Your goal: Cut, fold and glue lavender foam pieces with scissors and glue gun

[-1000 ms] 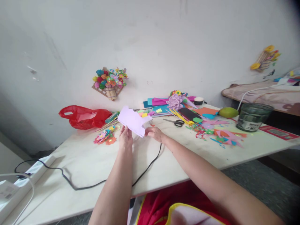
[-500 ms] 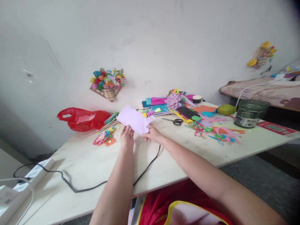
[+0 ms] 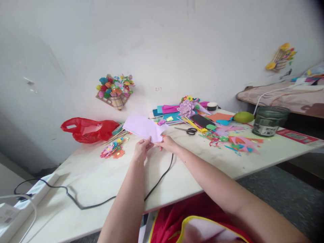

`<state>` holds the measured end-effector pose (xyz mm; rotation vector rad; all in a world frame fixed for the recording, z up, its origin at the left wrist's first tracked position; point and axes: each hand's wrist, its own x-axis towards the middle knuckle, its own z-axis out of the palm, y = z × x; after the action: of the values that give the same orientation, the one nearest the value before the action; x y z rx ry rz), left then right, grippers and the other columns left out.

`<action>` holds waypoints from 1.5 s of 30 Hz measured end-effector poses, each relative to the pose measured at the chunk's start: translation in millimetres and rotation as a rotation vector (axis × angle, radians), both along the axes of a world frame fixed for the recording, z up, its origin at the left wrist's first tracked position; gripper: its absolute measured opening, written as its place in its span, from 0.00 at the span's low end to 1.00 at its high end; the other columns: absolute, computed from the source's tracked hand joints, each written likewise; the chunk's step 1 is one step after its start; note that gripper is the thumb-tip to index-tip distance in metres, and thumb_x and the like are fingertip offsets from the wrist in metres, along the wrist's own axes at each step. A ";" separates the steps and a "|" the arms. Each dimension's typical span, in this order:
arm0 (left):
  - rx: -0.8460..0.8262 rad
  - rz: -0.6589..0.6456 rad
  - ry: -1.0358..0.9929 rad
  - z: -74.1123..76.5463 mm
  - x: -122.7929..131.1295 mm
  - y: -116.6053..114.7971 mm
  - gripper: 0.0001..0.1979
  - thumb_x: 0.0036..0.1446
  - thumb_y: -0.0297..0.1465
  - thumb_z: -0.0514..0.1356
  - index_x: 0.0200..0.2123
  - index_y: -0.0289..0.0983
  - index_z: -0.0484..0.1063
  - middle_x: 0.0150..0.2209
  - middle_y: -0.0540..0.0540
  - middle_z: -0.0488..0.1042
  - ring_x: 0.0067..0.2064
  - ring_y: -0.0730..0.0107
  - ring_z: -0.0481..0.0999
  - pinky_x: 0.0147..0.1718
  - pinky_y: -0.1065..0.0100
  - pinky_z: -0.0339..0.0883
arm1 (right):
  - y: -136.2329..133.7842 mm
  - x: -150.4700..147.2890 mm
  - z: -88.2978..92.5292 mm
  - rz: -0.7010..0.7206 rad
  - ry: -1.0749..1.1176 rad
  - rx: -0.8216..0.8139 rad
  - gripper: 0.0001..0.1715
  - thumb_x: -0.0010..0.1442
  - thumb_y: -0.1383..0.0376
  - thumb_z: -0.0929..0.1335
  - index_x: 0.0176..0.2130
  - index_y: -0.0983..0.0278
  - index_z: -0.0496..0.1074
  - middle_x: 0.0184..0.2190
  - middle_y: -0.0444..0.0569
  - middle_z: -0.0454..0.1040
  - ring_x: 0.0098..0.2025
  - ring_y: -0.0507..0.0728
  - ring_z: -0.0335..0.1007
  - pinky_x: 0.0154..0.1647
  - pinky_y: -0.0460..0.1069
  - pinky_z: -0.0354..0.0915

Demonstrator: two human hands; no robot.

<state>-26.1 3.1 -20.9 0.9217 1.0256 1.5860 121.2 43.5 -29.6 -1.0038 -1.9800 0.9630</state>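
Note:
My left hand (image 3: pixel 141 151) and my right hand (image 3: pixel 167 143) both pinch the near edge of a pale lilac foam sheet (image 3: pixel 142 127), held a little above the white table (image 3: pixel 207 165). The two hands sit close together, fingertips almost meeting at the sheet's lower corner. The sheet tilts away from me towards the wall. A black cable (image 3: pixel 162 175) runs on the table below my hands. A heap of small foam flowers (image 3: pixel 113 149) lies just left of my left hand.
A red plastic bag (image 3: pixel 88 128) lies at the back left. Scissors (image 3: pixel 187 130), stacked coloured sheets (image 3: pixel 167 111), a lilac paper flower (image 3: pixel 186 108) and foam scraps (image 3: pixel 233 140) fill the back right, with a green fruit (image 3: pixel 243 117) and a glass jar (image 3: pixel 269 120). A power strip (image 3: pixel 27 195) sits at the left.
My left hand has slid right along the sheet's edge until it nearly meets my right hand. The lilac sheet has tipped flatter and lower. The view has shifted slightly.

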 end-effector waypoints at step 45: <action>0.136 0.309 -0.126 5.3 -10.9 3.7 0.15 0.36 0.39 0.67 0.21 0.34 0.67 0.19 0.51 0.70 0.23 0.76 0.71 0.18 0.77 0.56 | -15.5 6.6 18.3 0.018 0.273 -0.119 0.17 0.44 0.65 0.67 0.10 0.64 0.61 0.09 0.44 0.62 0.30 0.56 0.71 0.31 0.46 0.63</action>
<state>-37.1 6.8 -15.6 0.7671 1.0164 1.9664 127.8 28.1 -11.3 -0.8672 -1.7254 1.1732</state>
